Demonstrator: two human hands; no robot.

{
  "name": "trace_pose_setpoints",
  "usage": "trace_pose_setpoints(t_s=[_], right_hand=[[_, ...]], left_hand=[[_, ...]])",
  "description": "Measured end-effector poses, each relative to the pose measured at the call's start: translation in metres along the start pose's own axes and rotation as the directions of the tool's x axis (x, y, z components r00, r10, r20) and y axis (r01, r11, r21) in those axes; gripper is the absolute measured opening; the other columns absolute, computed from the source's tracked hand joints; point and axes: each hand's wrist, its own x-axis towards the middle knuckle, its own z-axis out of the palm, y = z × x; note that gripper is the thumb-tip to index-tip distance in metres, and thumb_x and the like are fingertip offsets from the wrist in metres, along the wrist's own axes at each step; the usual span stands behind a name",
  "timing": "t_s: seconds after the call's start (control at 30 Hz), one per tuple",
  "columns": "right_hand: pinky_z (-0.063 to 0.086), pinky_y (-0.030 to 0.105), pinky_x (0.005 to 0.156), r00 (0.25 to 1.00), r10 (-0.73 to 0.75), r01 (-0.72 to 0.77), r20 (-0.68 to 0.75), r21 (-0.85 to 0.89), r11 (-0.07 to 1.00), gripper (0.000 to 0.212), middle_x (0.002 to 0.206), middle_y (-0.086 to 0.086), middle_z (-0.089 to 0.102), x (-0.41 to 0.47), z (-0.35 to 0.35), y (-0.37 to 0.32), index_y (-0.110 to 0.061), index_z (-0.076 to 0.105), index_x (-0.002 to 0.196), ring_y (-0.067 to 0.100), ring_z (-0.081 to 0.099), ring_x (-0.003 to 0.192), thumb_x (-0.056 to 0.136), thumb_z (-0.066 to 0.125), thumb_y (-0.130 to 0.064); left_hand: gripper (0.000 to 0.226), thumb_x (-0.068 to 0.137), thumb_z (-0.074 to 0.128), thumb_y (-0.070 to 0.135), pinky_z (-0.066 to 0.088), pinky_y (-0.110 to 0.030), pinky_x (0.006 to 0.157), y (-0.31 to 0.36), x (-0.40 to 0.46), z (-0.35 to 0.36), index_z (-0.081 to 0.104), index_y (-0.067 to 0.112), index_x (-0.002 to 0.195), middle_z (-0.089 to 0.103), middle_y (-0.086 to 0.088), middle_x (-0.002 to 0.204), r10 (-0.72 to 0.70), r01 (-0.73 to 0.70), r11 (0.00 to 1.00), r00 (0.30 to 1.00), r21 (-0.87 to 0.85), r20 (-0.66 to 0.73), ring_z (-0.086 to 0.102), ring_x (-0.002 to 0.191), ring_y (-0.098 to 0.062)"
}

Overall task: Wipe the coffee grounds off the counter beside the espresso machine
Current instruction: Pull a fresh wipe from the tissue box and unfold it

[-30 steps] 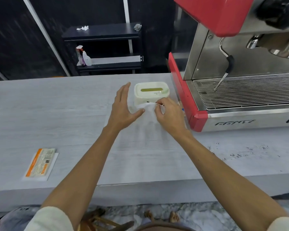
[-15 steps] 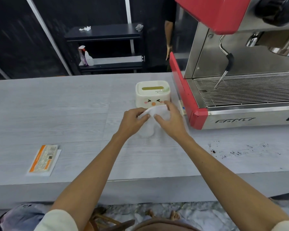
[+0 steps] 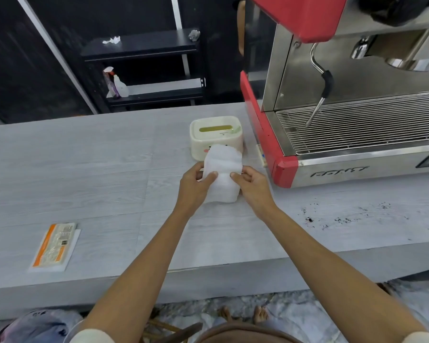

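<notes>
The surface (image 3: 84, 174) was pale grey with a faint wood-grain pattern, flecked with black coffee grounds (image 3: 342, 219) toward the right. The wipe (image 3: 223, 169) was plain white. The wipe box (image 3: 216, 134) was cream with an olive-green slot. The espresso machine (image 3: 357, 120) was red and brushed silver. The packet (image 3: 55, 246) had an orange stripe down a pale, printed face.

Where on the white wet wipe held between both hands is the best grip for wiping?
Grip the white wet wipe at its folded middle, from above, palm down. It is soft and limp, so pinched edges, as the left hand and right hand hold now, would probably let it flop; a bunched pad should press flat on the scattered dark coffee grounds.
</notes>
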Motion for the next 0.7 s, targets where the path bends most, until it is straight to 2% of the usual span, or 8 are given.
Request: trace_pose_setpoints(t_s=[0.17,0.3,0.43,0.53,0.6,0.63,0.7], right_hand=[[0.055,0.05,0.086,0.999,0.023,-0.024,-0.026,-0.024,0.999,0.012,0.098,0.011,0.073,0.005,-0.01,0.004,-0.009,0.069,0.1,0.027,0.069,0.093,0.09,0.063,-0.007],[0.054,0.051,0.088,0.998,0.06,-0.059,-0.014,0.011,0.998,0.015,0.102,0.014,0.071,0.009,-0.016,0.005,-0.01,0.07,0.101,0.032,0.067,0.099,0.089,0.063,-0.006],[0.054,0.046,0.089,0.996,0.086,-0.087,0.021,0.041,0.995,0.017,0.106,0.01,0.072,0.011,-0.017,-0.001,-0.009,0.072,0.102,0.03,0.066,0.102,0.089,0.061,-0.003],[0.055,0.041,0.084,0.991,0.123,-0.126,0.051,0.07,0.99,0.023,0.1,0.008,0.073,0.015,-0.018,-0.007,-0.014,0.075,0.09,0.027,0.068,0.095,0.087,0.058,0.001],[0.051,0.04,0.071,0.982,0.179,-0.182,0.054,0.056,0.982,0.014,0.086,0.01,0.068,0.019,-0.017,-0.01,-0.003,0.069,0.077,0.029,0.061,0.081,0.076,0.056,0.002],[0.045,0.038,0.065,0.979,0.199,-0.201,0.054,0.049,0.978,0.01,0.079,0.011,0.058,0.021,-0.017,-0.011,0.001,0.061,0.074,0.029,0.053,0.077,0.067,0.054,0.0],[0.038,0.035,0.064,0.971,0.229,-0.235,0.063,0.109,0.966,0.018,0.078,0.009,0.046,0.023,-0.016,-0.013,-0.003,0.054,0.075,0.028,0.043,0.077,0.057,0.054,-0.005]], left_hand=[[0.037,0.086,0.073,0.039,0.059,-0.052,0.089,-0.005,0.0,-0.001,0.067,0.035,0.122,0.077,-0.001,0.099,-0.093,0.094,0.994,0.995,-0.054,0.034,0.072,0.099,-0.02],[0.031,0.094,0.07,0.019,0.061,-0.046,0.084,-0.004,-0.001,-0.004,0.068,0.024,0.124,0.074,-0.021,0.096,-0.133,0.144,0.97,0.989,-0.197,0.067,0.074,0.097,-0.029],[0.023,0.097,0.065,0.013,0.061,-0.038,0.08,0.0,-0.002,-0.007,0.07,0.016,0.119,0.077,-0.013,0.101,-0.152,0.185,0.943,0.979,-0.278,0.136,0.074,0.095,-0.028],[0.02,0.098,0.06,0.007,0.06,-0.034,0.078,0.004,-0.001,-0.009,0.072,0.009,0.114,0.077,-0.01,0.103,-0.185,0.232,0.927,0.966,-0.295,0.18,0.074,0.094,-0.027],[0.021,0.098,0.055,0.002,0.059,-0.032,0.075,0.006,0.0,-0.01,0.073,0.007,0.107,0.077,-0.008,0.1,-0.221,0.278,0.907,0.954,-0.318,0.204,0.074,0.09,-0.025],[0.023,0.098,0.053,0.001,0.059,-0.031,0.073,0.007,0.0,-0.01,0.074,0.007,0.104,0.076,-0.008,0.098,-0.243,0.301,0.896,0.948,-0.326,0.207,0.073,0.089,-0.025],[0.027,0.096,0.049,0.002,0.059,-0.034,0.074,0.008,0.003,-0.012,0.074,0.006,0.105,0.076,-0.01,0.099,-0.283,0.345,0.873,0.934,-0.345,0.217,0.073,0.09,-0.027]])
